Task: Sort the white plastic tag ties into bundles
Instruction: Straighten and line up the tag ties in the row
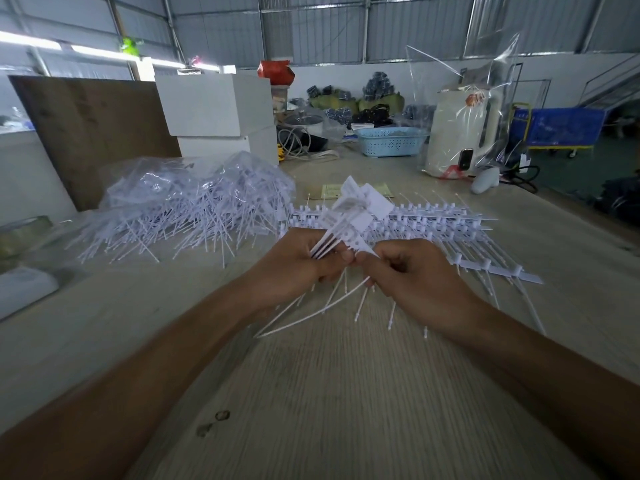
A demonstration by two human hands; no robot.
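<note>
While both forearms reach in over the wooden table (346, 393), the hands meet at mid-frame. Left hand (298, 263): fingers curled round a small bunch of white tag ties (349, 216), flat tag ends fanned upward and away, thin tails hanging below the fist. Right hand (412, 271): thumb and forefinger pinch a tie at the edge of the same bunch, just beside the left fingertips; which single tie it holds is hard to make out through motion blur. Loose pile of ties (187, 216) lies to the left, partly under a clear plastic bag (166, 178). Laid-out rows of ties (433, 223) sit behind and to the right of the hands. Farther back: white boxes (214, 105), a blue basket (391, 142), a white kettle (460, 133) in clear wrap.
</note>
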